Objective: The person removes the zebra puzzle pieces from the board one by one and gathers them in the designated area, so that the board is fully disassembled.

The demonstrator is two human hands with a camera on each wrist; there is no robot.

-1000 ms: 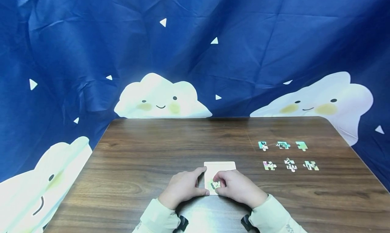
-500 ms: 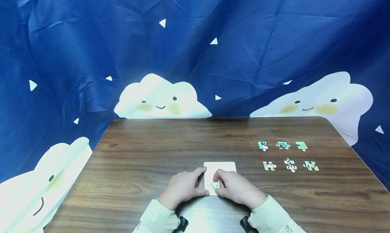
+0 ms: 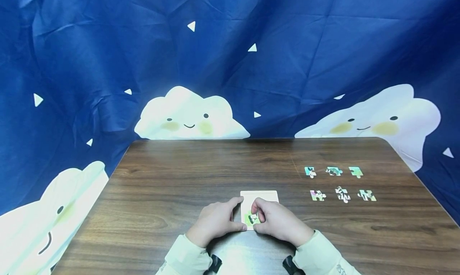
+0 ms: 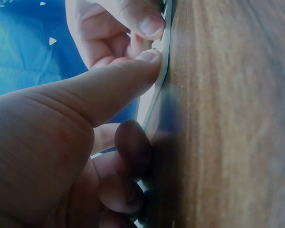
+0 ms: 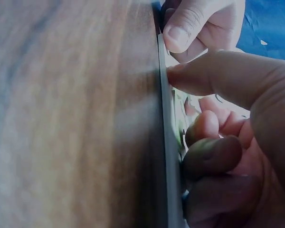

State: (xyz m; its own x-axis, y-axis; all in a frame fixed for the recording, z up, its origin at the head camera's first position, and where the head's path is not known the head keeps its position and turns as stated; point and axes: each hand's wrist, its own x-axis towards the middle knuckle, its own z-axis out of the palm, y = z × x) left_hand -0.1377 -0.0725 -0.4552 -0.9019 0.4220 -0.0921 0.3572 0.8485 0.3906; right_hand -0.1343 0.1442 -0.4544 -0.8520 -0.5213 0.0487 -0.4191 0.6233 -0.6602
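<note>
Looks like seating a puzzle piece (image 3: 252, 218), near-left in white tray (image 3: 253, 197). Left hand (image 3: 217, 220) steadies tray, thumb-index spread; right hand (image 3: 282, 222) curled at piece, pinch unclear. Next likely calls for: align, press.

The head view looks forward and down over the table (image 3: 172, 175); both low, close wrist views share the board (image 5: 168, 156).

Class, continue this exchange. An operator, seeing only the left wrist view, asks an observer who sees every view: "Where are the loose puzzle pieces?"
Observer: Six loose puzzle pieces lie in two rows toward the right side of the table.
Operator: What shows on the white board?
Observer: A green, black and white patch, next to the right hand.
Operator: What colour is the far row's rightmost piece?
Observer: Green and turquoise.
</note>
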